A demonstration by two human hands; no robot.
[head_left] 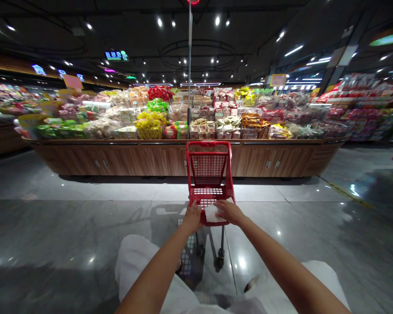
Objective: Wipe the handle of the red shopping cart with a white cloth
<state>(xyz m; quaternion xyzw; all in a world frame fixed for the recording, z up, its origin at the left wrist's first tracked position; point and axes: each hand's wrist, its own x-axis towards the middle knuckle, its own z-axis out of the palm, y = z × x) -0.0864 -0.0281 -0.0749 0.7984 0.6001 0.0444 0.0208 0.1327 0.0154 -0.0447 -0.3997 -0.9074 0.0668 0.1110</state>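
Cart: a small red shopping cart (209,168) stands in the middle of the frame, just below centre, its mesh basket pointing at the display ahead; its wheels and legs show beneath it on the floor.
Left hand: the left hand (192,216) is at the cart's near edge, left of centre, with its fingers curled closed around the rim there.
Right hand: the right hand (228,211) lies on the near edge of the cart just right of centre, fingers stretched out flat and pointing left, resting on a white packet (211,214).
White packet: it sits on the cart's near edge between the two hands; what it is cannot be made out.
Arms: both bare forearms run up from the bottom of the frame, over white trousers (134,261).
Display: a long wooden island counter (150,159) crosses the middle of the frame, piled with bagged snacks (150,124) in yellow, green, red and clear wrap.
Pole: a thin pole (189,65) rises from behind the cart to the top edge.
Floor: glossy grey tiles (68,226) that mirror the ceiling lights.
Right edge: more stocked shelves (363,104), blurred.
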